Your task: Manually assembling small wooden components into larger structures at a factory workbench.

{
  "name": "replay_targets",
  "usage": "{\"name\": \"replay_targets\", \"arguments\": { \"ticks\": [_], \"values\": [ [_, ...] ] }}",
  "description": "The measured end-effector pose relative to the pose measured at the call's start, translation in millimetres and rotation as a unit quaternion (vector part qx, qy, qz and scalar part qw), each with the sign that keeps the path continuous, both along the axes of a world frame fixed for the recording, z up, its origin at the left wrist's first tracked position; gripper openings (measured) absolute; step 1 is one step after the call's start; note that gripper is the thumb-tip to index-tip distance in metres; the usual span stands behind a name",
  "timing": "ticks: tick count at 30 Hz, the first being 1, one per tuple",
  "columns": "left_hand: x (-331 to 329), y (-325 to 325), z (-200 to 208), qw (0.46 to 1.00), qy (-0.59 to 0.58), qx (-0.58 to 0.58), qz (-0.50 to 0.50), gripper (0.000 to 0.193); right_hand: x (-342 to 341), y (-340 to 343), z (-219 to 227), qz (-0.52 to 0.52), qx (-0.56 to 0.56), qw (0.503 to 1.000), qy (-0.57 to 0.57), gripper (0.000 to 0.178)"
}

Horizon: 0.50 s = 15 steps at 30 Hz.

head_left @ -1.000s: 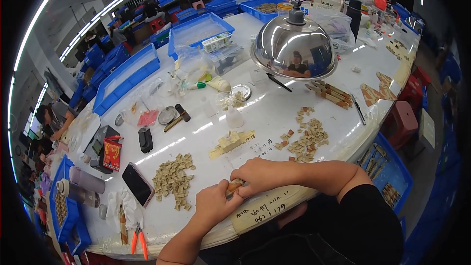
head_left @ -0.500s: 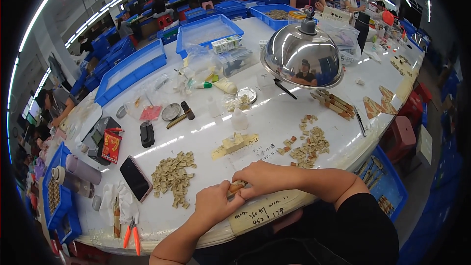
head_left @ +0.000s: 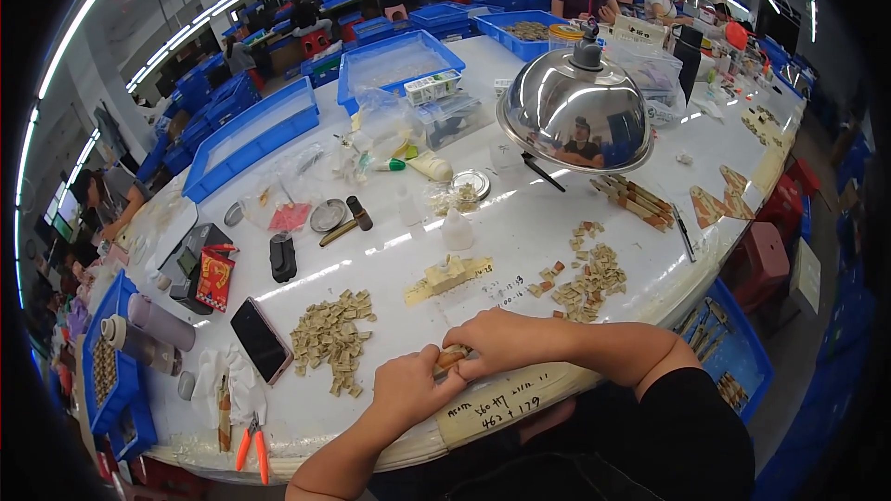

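Note:
Close to the table's front edge, my left hand (head_left: 405, 390) and my right hand (head_left: 498, 343) meet with fingers closed on a small brown-and-tan piece (head_left: 451, 359). Fingers cover much of it, so its kind is unclear. A heap of small pale, flat chips (head_left: 332, 339) lies to the left of my hands. Beyond my right forearm spreads another heap of chips (head_left: 594, 280), some of them reddish brown. Just past my hands sits a cream block on a taped strip (head_left: 450, 276). Below my right wrist, handwritten tape (head_left: 497, 404) covers the table edge.
A shiny dome lamp (head_left: 580, 111) overhangs the far middle. Orange-handled pliers (head_left: 252, 450), a phone (head_left: 260, 339) and bottles (head_left: 162, 323) stand or lie left. Brown-patterned sticks (head_left: 636, 201) lie right. Blue trays (head_left: 251, 139) line the back; other people work beyond.
Both hands stay together on the small piece, with the fingers shifted slightly and more of its brown surface showing. The whole view has moved a little; the heaps look unchanged.

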<state>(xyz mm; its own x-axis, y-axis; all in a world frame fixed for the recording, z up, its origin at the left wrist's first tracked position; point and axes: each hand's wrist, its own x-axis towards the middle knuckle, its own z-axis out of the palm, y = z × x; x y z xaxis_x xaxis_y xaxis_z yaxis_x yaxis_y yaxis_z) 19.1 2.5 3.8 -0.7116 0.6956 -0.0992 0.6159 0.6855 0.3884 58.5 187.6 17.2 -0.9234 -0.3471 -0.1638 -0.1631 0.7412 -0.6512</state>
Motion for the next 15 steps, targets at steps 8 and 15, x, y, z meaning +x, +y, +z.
{"name": "replay_targets", "arguments": {
  "ticks": [8, 15],
  "values": [
    [-1.0, -0.5, 1.4, 1.0, 0.01, -0.015, -0.016, 0.05, -0.8, 0.4, 1.2, 0.003, 0.006, 1.0, 0.001, 0.036],
    [0.9, 0.1, 1.2, 1.0, -0.002, 0.011, 0.003, 0.043, -0.2, 0.3, -0.3, -0.001, 0.004, 1.0, -0.006, 0.036]
  ]
}}
